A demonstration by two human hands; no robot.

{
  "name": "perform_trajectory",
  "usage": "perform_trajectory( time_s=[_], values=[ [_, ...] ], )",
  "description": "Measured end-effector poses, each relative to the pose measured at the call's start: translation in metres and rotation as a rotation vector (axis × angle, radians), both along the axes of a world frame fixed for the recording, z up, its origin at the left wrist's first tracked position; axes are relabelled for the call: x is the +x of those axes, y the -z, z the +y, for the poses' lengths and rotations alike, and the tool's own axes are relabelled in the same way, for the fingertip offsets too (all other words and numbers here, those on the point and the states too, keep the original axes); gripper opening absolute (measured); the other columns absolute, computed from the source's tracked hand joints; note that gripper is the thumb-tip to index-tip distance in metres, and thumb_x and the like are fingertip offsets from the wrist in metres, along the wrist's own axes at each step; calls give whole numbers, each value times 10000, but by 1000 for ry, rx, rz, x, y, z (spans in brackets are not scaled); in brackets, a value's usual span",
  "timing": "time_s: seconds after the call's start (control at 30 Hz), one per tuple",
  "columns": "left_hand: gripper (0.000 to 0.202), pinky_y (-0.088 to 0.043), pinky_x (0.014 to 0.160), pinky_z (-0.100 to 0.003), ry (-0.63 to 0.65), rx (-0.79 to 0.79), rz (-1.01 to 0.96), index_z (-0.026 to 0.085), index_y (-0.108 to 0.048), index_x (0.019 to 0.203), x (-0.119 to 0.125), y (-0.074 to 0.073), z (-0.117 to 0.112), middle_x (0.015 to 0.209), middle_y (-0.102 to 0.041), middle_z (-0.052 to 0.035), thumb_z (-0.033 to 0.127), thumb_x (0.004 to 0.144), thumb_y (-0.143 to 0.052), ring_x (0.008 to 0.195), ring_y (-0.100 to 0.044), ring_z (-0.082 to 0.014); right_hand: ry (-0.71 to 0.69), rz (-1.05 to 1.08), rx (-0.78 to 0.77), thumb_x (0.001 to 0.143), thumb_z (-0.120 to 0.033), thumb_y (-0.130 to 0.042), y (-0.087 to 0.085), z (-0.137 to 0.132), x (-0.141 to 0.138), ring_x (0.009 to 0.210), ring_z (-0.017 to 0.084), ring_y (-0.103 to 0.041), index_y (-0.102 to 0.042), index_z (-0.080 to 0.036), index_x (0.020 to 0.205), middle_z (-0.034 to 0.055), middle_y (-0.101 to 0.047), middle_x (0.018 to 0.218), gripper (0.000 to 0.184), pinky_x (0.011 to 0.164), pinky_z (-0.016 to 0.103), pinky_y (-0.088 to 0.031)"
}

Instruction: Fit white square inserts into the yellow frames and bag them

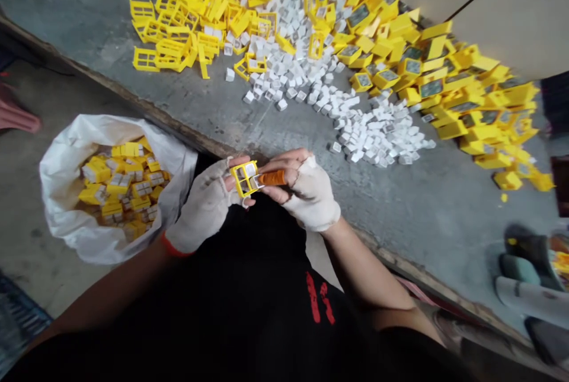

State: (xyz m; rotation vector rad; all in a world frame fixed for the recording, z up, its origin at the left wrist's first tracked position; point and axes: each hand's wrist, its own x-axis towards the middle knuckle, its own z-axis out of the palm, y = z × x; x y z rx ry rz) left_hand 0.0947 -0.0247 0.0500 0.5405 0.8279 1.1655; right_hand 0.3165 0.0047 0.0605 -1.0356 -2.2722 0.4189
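My left hand [207, 207], in a whitish fingerless glove, holds a small yellow plastic frame [244, 187] divided into square cells. A white piece sits in one upper cell and another pale piece is at the right side. My right hand [306, 186], gloved the same way, is closed around a short orange object [272, 178] that looks like a tool handle. Its near end meets the frame's right side; the tip is too small to make out. Both hands are close together in front of my black shirt, at the table's edge.
Beyond my hands, the grey table [284, 133] bears a pile of yellow frames [178, 44], many small white cubes [382, 133] and yellow box-like pieces [466, 97]. A white sack [62, 192] of yellow-and-white pieces stands at the left. Dark and pale objects lie at the right.
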Motion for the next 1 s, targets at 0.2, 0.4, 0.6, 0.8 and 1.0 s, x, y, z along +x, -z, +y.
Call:
perform_trajectory(
  time_s=[0.2,0.4,0.6,0.8,1.0],
  values=[
    [315,-624,575,-300,143,-145,-19,186,-854,1150,-8,5,12,1105,-852,-134,376,908,-920,875,-797,-279,-211,-14,14,1121,-511,-685,7,12,12,1158,282,-783,-870,-325,1126,73,-864,1263,262,1005,480,-601],
    [355,-647,627,-330,44,-165,-76,211,-833,1228,-14,18,22,1153,-854,-122,441,960,-872,867,-819,-278,456,-159,-187,1042,-338,-688,9,110,41,1006,290,-783,-821,-257,1165,68,-851,1078,199,950,462,-642],
    [346,-643,640,-341,63,-169,-86,204,-800,1300,-19,28,23,1182,-851,-134,378,1000,-812,851,-819,-270,617,-470,-232,1030,-352,-742,11,170,14,1086,355,-787,-800,-236,1116,134,-853,1205,156,1036,561,-617],
    [321,-632,621,-345,57,-241,-201,154,-807,1248,-19,24,25,1111,-853,-167,380,1074,-659,828,-810,-285,373,-137,-262,956,-201,-765,2,119,2,988,274,-776,-817,-214,1048,80,-847,1065,106,936,438,-641],
    [278,-661,644,-328,233,-156,-325,180,-822,1188,-10,10,20,1074,-841,-98,392,1019,-761,867,-795,-260,19,206,10,1074,-449,-794,-14,30,-26,1025,284,-791,-879,-300,1041,48,-885,1101,175,1034,510,-609]
  ],
)
